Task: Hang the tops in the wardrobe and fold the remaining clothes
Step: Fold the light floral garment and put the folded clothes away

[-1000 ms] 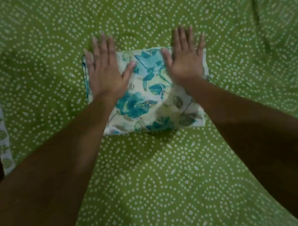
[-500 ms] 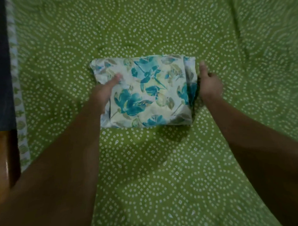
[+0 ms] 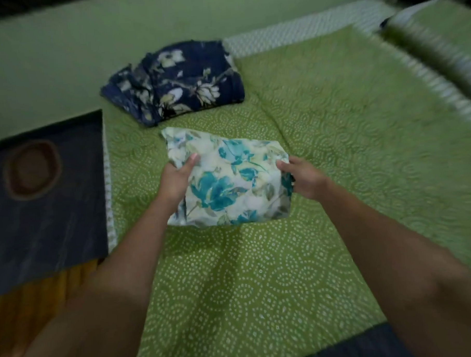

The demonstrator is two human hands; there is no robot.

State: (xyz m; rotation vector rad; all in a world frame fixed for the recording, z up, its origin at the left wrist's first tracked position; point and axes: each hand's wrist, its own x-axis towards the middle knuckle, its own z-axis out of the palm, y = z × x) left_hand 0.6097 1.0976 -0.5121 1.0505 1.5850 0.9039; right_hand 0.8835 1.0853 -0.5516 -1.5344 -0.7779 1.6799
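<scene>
Now folded floral cloth (image 3: pixel 229 178) between left hand (image 3: pixel 175 178), right hand (image 3: pixel 306 179)

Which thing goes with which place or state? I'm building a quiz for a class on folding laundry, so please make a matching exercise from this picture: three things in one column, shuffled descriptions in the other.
Things:
1. cream folded cloth with teal flowers
2. navy folded cloth with pale flowers
3. green dotted bedsheet

Descriptions:
A. spread flat under both cloths
B. gripped at its sides by the left hand and the right hand
C. lying untouched by the wall, beyond the hands

Pairs: 1-B, 2-C, 3-A
</scene>
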